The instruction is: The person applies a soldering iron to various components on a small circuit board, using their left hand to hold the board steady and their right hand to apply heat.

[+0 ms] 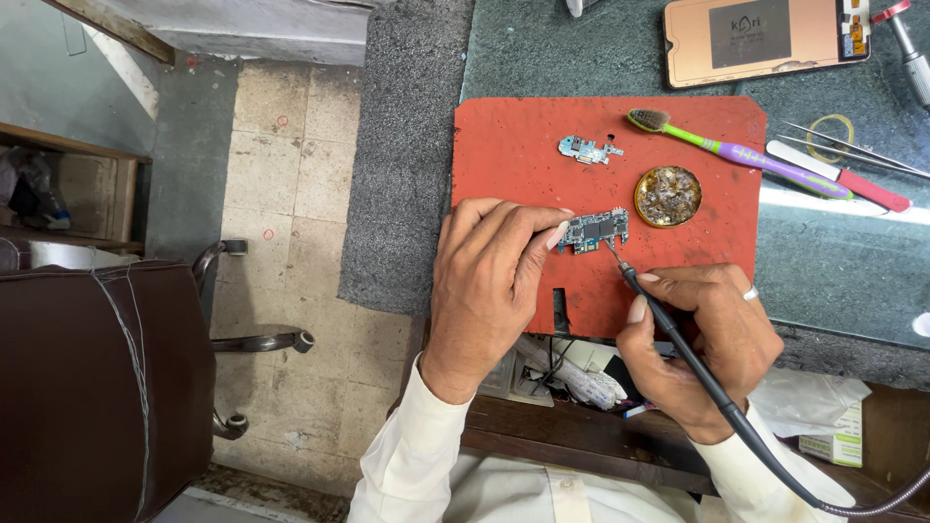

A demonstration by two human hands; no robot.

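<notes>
A small blue circuit board (596,230) lies on a red work mat (513,145). My left hand (489,281) presses its fingertips on the board's left end, holding it down. My right hand (702,339) grips a black soldering iron (668,324) like a pen. The iron's thin tip touches the board's lower right edge. Its black cable runs off to the lower right. A second, smaller board piece (588,149) lies apart, higher on the mat.
A round brass tin of tip cleaner (667,197) sits right of the board. A green and purple toothbrush (736,150), tweezers (852,150), a red-handled tool (843,177) and a phone back panel (765,39) lie on the dark counter. A brown chair (97,378) stands at left.
</notes>
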